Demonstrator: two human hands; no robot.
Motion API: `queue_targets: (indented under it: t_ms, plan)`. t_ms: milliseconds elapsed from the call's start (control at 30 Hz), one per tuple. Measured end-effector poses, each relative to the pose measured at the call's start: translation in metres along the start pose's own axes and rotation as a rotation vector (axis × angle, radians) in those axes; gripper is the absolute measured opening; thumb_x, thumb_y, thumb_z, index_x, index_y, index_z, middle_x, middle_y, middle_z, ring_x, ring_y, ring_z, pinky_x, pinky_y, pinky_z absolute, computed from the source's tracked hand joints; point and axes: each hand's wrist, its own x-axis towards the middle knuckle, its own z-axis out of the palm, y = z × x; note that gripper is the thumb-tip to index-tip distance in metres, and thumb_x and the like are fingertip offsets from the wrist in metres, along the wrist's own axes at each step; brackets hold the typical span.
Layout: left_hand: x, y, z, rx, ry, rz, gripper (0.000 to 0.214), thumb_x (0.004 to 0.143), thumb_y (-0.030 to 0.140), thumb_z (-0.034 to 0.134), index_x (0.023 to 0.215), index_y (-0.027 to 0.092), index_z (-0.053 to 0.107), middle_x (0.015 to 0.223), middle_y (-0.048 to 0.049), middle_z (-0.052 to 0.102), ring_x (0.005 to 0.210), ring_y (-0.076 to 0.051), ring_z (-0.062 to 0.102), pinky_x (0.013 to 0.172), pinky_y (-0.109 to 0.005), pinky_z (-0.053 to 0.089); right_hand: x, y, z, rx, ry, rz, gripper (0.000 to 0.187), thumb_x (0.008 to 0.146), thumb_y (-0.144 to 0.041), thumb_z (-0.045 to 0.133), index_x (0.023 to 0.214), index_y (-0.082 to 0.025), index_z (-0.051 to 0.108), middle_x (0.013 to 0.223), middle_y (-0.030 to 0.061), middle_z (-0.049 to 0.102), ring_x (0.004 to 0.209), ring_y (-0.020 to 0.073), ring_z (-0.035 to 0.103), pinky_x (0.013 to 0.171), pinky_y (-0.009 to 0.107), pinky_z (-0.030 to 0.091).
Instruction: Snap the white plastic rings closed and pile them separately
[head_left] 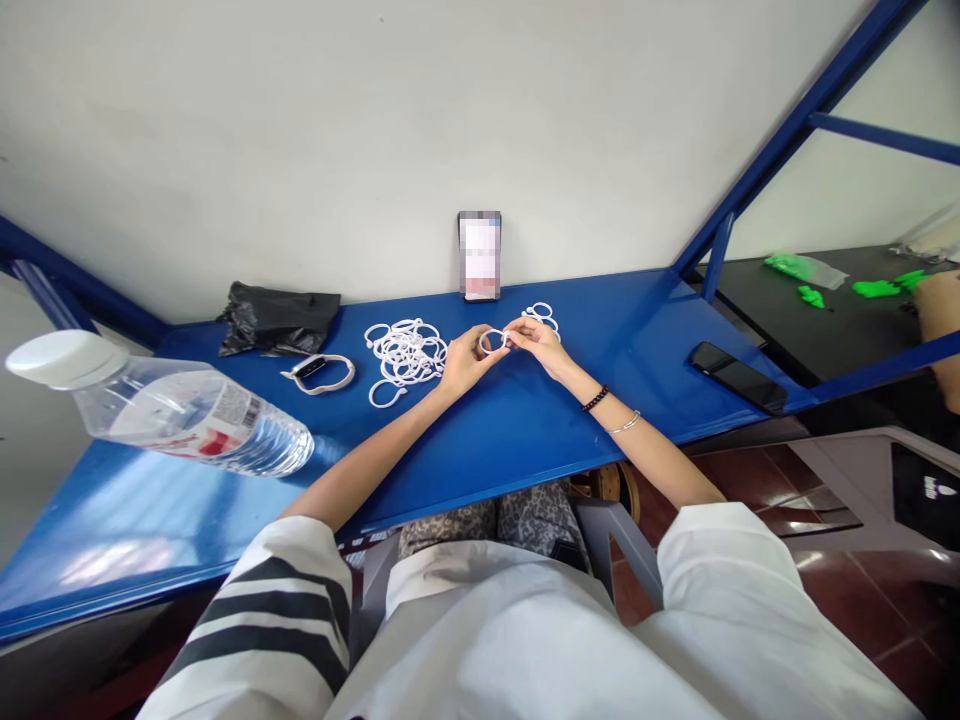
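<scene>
Both my hands meet over the middle of the blue table [510,430] and pinch one white plastic ring [493,342] between them. My left hand [463,362] grips its left side and my right hand [534,340] grips its right side, fingers curled. A heap of several white rings [405,357] lies just left of my left hand. A smaller cluster of white rings [541,314] rests behind my right hand.
A phone [479,255] leans upright against the wall. A black plastic bag [279,320] and a beige smartwatch [319,372] lie at the left. A water bottle [172,405] lies on its side. A dark phone [739,376] sits at the right edge.
</scene>
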Motion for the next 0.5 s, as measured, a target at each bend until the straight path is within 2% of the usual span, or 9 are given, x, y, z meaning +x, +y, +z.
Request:
queue_targets:
  t_ms: [300, 500]
  plan:
    - [-0.0003, -0.0022, 0.0011, -0.022, 0.001, -0.021, 0.047, 0.075, 0.055, 0.069, 0.104, 0.019, 0.061, 0.070, 0.0028, 0.059, 0.052, -0.008, 0.049, 0.051, -0.020, 0.042, -0.0017, -0.0042, 0.0024, 0.032, -0.014, 0.040, 0.033, 0.074, -0.050, 0.072, 0.088, -0.021, 0.064, 0.083, 0.0007, 0.067, 0.079, 0.0150, 0.063, 0.078, 0.030, 0.051]
    - [-0.0005, 0.0006, 0.0005, 0.018, -0.020, -0.006, 0.041, 0.078, 0.051, 0.067, 0.103, 0.018, 0.063, 0.070, 0.0023, 0.060, 0.052, -0.008, 0.050, 0.052, -0.020, 0.043, -0.0019, -0.0052, 0.0027, 0.065, -0.007, 0.053, 0.032, 0.072, -0.049, 0.075, 0.084, -0.021, 0.063, 0.079, -0.0006, 0.066, 0.077, 0.0141, 0.062, 0.078, 0.029, 0.051]
